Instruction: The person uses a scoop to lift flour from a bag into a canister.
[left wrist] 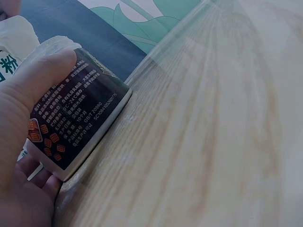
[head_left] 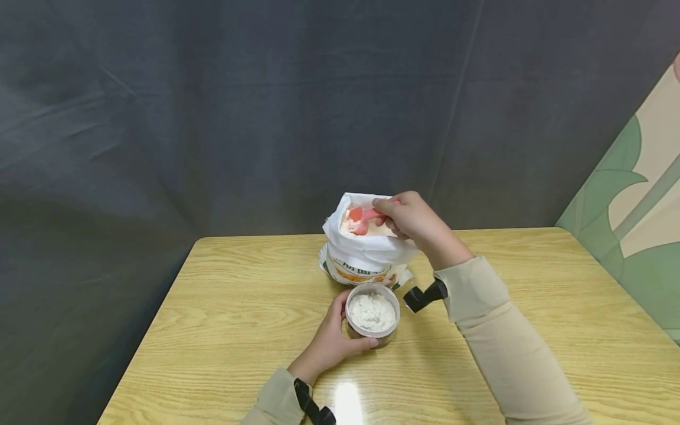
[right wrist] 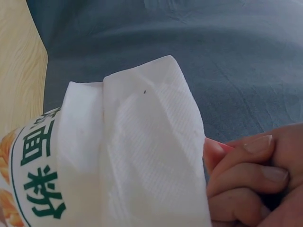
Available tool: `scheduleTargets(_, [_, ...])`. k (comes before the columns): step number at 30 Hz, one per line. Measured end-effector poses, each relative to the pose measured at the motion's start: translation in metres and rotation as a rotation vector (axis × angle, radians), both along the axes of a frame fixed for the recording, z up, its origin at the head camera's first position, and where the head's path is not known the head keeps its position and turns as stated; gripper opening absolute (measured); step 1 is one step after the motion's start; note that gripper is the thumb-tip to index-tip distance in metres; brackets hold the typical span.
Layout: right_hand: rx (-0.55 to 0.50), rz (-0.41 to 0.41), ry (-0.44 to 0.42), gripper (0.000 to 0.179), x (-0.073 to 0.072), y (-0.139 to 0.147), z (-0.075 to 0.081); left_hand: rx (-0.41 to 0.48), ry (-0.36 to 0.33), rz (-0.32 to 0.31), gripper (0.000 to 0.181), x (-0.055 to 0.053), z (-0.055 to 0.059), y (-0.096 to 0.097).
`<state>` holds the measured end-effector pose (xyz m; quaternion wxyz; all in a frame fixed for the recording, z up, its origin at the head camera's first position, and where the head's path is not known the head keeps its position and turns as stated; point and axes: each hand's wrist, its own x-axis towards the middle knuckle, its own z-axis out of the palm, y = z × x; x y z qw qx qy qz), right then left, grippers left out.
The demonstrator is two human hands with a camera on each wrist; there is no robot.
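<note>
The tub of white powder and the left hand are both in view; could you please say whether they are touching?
Touching: in the left wrist view, the left hand lays its thumb against the tub near the rim.

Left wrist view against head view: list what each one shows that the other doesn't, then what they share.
Only the left wrist view: the pale print and small orange biscuit pictures on the side of the jar.

Only the head view: the white powder inside the jar, and the red scoop that the right hand holds at the open mouth of the bag.

Both: the left hand gripping the jar, part of the bag, the wooden table, the dark cloth and the green leaf pattern.
</note>
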<state>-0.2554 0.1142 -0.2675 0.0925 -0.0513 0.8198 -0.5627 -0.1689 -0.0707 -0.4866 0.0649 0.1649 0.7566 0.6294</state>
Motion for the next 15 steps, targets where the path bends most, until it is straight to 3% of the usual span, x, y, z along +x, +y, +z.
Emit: scheduleTargets(15, [-0.008,-0.024,-0.008,0.038,0.004,-0.01,0.006,-0.001,-0.001,-0.008,0.102,0.0,0.001,-0.002])
